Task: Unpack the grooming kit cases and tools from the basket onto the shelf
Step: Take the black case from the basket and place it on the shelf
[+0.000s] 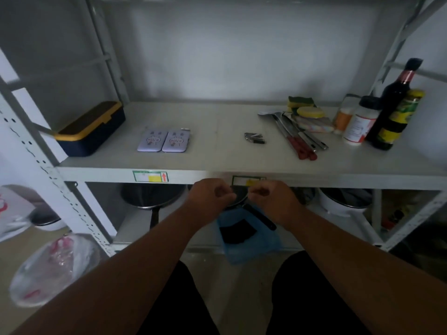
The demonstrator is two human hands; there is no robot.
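Note:
Two lilac grooming kit cases (152, 140) (176, 140) lie side by side on the white shelf (217, 160), left of centre. A small cluster of metal grooming tools (254, 138) lies to their right. Just in front of the shelf's front edge, my left hand (209, 197) and my right hand (271, 198) hover close together, both with fingers curled in; nothing is visible in either. Below them sits a blue basket (266, 240) holding a black item (238, 232), partly hidden by my wrists.
A navy box with a yellow lid (89, 129) stands at the shelf's left end. Red-handled utensils (297, 139), sponges (303, 106), jars (358, 124) and a dark bottle (391, 105) crowd the right. Pots (152, 197) sit on the level below, and a plastic bag (53, 269) lies on the floor.

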